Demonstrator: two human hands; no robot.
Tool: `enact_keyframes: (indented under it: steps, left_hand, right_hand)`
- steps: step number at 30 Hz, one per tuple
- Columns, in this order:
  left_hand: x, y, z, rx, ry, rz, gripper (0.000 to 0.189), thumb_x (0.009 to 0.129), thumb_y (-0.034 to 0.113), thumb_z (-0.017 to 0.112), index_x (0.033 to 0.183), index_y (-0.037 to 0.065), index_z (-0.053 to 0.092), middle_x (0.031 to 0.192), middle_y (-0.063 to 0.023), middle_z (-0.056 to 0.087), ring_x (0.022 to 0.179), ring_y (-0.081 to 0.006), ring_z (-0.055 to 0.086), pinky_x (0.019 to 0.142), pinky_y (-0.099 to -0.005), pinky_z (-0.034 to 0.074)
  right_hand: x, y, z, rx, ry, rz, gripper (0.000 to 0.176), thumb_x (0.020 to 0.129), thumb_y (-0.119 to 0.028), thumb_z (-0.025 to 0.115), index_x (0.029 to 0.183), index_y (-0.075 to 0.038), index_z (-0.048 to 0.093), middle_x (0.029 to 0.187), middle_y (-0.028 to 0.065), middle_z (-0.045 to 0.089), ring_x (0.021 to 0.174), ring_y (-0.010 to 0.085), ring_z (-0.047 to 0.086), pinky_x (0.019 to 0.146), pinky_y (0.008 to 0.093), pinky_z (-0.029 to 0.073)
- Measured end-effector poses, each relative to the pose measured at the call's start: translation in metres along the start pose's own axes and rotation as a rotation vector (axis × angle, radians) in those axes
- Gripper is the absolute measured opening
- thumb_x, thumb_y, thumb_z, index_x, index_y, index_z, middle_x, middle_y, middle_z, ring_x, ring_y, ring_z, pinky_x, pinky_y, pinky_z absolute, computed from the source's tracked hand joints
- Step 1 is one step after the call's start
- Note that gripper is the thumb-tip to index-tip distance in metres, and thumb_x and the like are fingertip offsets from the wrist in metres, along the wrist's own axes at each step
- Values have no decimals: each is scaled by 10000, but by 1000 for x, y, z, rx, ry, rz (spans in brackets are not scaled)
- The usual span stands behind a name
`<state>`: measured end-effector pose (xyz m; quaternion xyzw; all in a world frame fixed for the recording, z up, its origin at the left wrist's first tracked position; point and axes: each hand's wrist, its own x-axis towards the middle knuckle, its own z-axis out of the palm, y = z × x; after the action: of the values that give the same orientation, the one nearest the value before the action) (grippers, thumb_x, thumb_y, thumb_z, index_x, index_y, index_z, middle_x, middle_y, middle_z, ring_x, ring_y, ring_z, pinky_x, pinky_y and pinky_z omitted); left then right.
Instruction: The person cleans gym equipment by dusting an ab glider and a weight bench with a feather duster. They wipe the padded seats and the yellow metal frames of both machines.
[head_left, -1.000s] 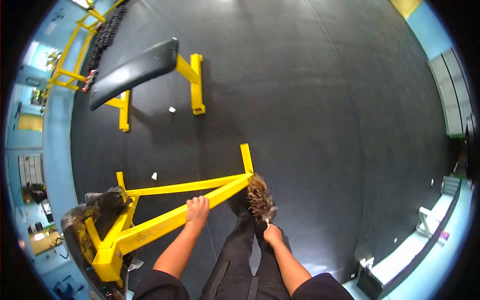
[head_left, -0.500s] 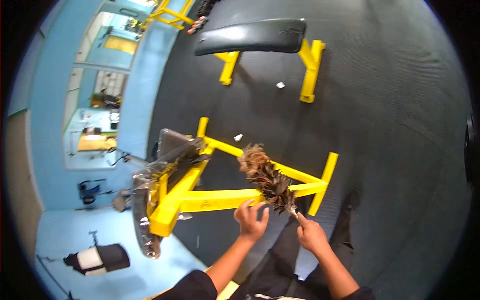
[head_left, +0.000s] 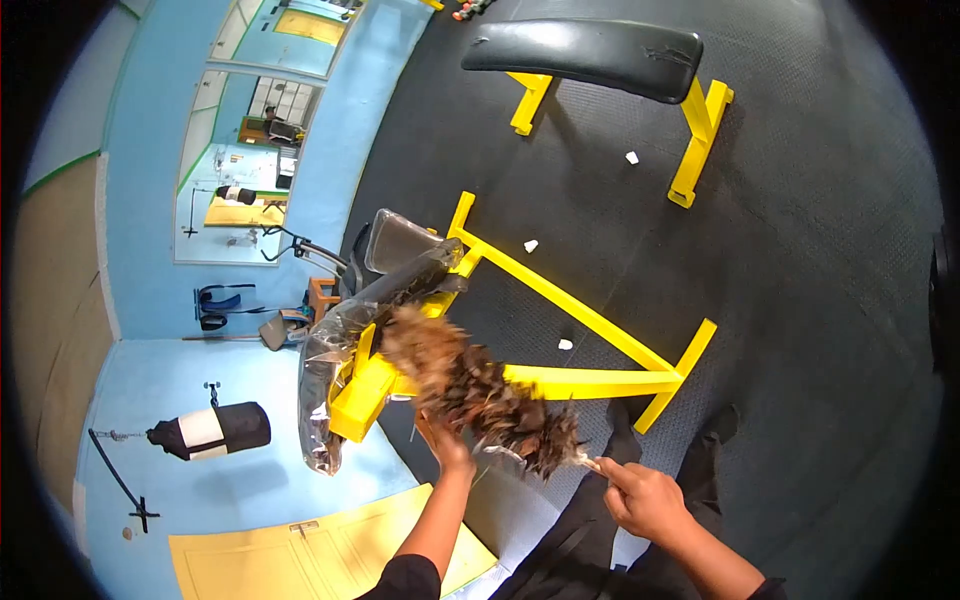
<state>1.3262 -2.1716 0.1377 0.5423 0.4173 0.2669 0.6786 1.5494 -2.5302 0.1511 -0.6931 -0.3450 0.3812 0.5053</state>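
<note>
Floor: black matting (head_left: 800,260) beneath your yellow frame (head_left: 600,383).
Right fingers: your right hand (head_left: 645,497) closed on the handle end of the feather duster (head_left: 475,395), presumably for reach.
Left fingers: your left hand (head_left: 447,447) sits low beside the frame, partly hidden; grip, cannot tell.
Duster: across the frame, tip near the plastic-wrapped pad (head_left: 390,290).
Beyond: black-topped bench (head_left: 590,55), well apart.

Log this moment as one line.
right hand: grips feather duster | left hand: near yellow frame, contact unclear | duster: overlaps frame in this view | black-padded bench: stands beyond
</note>
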Motion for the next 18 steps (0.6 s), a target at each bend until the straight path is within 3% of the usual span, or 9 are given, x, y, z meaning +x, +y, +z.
enact_keyframes:
  steps: [3, 4, 10, 12, 14, 15, 16, 18]
  left_hand:
    - [-15, 5, 22, 1304, -149, 642, 387, 993, 397, 531, 1266, 122, 536, 1238, -107, 599, 1087, -260, 623, 911, -431, 530]
    - [-21, 6, 21, 1319, -143, 632, 387, 993, 397, 531, 1266, 122, 536, 1238, -107, 599, 1087, -260, 623, 911, -431, 530]
    - [-21, -20, 28, 215, 248, 175, 325, 963, 303, 601, 1206, 92, 555, 1264, -132, 563, 1092, -288, 605, 912, -412, 505]
    - [-20, -24, 26, -143, 357, 20, 307, 953, 271, 624, 1186, 81, 562, 1272, -140, 551, 1094, -297, 600, 913, -405, 496]
    - [-24, 14, 106, 993, 364, 554, 268, 897, 106, 661, 1136, 42, 558, 1183, -167, 569, 1031, -332, 597, 899, -405, 478]
    - [-25, 23, 113, 1270, 213, 796, 237, 873, 33, 625, 1100, 13, 563, 1119, -183, 573, 975, -352, 589, 868, -431, 476]
    - [-24, 30, 110, 1269, 199, 781, 237, 873, 33, 625, 1100, 13, 563, 1119, -183, 573, 975, -352, 589, 868, -431, 476]
    - [-20, 34, 105, 1548, -116, 915, 164, 872, 4, 582, 1036, 19, 578, 1037, -172, 587, 948, -334, 579, 854, -425, 472]
  right_hand:
    - [-8, 8, 3, 62, 66, -129, 451, 803, -145, 631, 1254, -163, 641, 693, 57, 589, 562, 280, 622, 495, 401, 519]
    - [-12, 10, 7, 76, 55, -130, 451, 803, -145, 631, 1254, -163, 641, 693, 57, 589, 562, 280, 622, 495, 401, 519]
    - [-3, 41, 34, 54, 61, -171, 468, 809, -142, 625, 1275, -180, 633, 684, 46, 575, 548, 265, 609, 479, 394, 514]
    - [12, 46, 43, 78, 31, -123, 439, 833, -151, 607, 1271, -179, 631, 725, 75, 604, 616, 294, 636, 539, 424, 533]
    - [28, 51, 60, 81, 114, -1, 404, 859, -170, 579, 1260, -167, 629, 788, 122, 638, 716, 335, 660, 633, 466, 545]
    - [37, 49, 57, 138, 47, 99, 374, 875, -184, 556, 1241, -150, 625, 849, 167, 661, 792, 375, 664, 703, 501, 540]
    - [44, 47, 53, 138, 47, 118, 374, 875, -184, 556, 1241, -150, 625, 849, 167, 661, 792, 375, 664, 703, 501, 540]
    - [51, 54, 45, 195, 5, 30, 346, 889, -196, 536, 1219, -129, 618, 878, 196, 669, 815, 399, 662, 727, 517, 534]
